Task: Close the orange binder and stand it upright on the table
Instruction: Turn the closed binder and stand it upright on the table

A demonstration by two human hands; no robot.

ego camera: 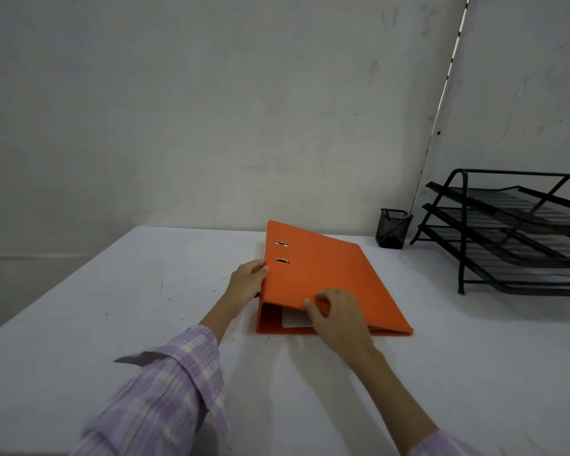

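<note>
Orange binder (323, 278) lying near the bench's (112, 291) far edge — left hand (248, 280) gripping its spine, right hand (338, 319) pinching its cover; no legible writing.

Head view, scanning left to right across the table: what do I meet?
Left hand → orange binder → black mesh pen cup → black tiered tray rack. The right hand overlaps the binder, so I leave it out.

My white counter (145, 291) runs up to the wall, scuffed with a few dark marks. The orange binder (323, 278) lies flat on it near the middle, cover nearly shut. Toward the far right corner stand a small black mesh cup (393, 229) and, beside it, a black three-tier tray rack (514, 238).
</note>
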